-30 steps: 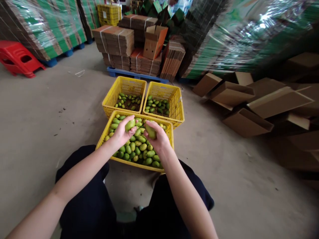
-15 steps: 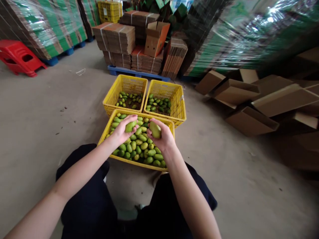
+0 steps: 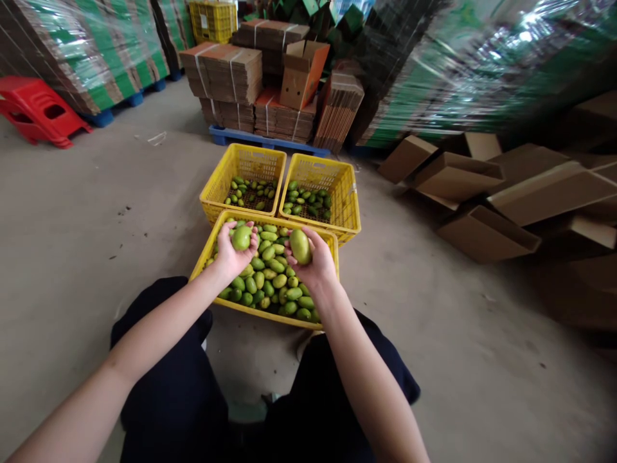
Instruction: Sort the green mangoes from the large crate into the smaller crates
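My left hand [image 3: 232, 257] is palm up with its fingers curled round a smooth green mango [image 3: 241, 238]. A paler, yellow-green mango [image 3: 301, 247] rests in my right hand [image 3: 322, 265], upright between thumb and fingers. Both hands hover above the near yellow crate [image 3: 270, 316], which is filled with loose green and yellowish mangoes [image 3: 279, 281]. The two held fruits are apart from each other.
Beyond the near crate stand two more yellow crates, a left one [image 3: 206, 199] and a right one [image 3: 354, 209], each with some green mangoes on its floor. Flattened cartons [image 3: 226, 74] are stacked on a blue pallet [image 3: 270, 141]. Open cardboard boxes [image 3: 486, 235] lie at right; a red stool [image 3: 45, 112] stands left.
My left hand has shifted slightly left and turned its palm further up, so its mango shows end-on. My right hand has tilted its mango a little more upright.
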A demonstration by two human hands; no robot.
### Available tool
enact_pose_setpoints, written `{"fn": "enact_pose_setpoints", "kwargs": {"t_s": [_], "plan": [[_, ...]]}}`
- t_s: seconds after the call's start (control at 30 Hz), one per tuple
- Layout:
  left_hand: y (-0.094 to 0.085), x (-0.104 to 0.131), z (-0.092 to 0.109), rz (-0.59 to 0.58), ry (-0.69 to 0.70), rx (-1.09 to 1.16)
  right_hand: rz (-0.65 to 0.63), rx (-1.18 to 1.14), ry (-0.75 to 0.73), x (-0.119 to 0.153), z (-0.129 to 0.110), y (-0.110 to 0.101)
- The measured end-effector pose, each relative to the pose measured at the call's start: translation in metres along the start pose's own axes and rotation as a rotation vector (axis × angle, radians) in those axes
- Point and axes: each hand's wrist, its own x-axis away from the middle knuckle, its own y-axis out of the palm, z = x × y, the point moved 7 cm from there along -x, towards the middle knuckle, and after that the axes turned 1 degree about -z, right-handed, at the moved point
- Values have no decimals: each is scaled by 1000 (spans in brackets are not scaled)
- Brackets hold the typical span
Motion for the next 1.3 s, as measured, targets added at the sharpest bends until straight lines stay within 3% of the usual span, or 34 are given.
{"fn": "enact_pose_setpoints", "kwargs": {"t_s": [0.1, 0.3, 0.43, 0.57, 0.93, 1.17, 1.3], "plan": [[-2, -2, 2, 16, 5, -30, 3, -36, 64, 0, 6, -2], [0, 0, -14, -7, -162, -72, -92, -22, 106, 0, 12, 6], [3, 4, -17, -47, -152, -163, -162, 84, 148, 3, 14, 12], [4, 5, -20, -63, -174, -210, -124, 151, 173, 2, 15, 9], [6, 0, -29, -120, -207, -221, -98, 77, 206, -2, 22, 5], [9, 2, -29, -161, -191, -263, -220, 61, 258, 2, 26, 13], [14, 6, -26, -210, -160, -310, -217, 99, 249, 6, 24, 16]]}}
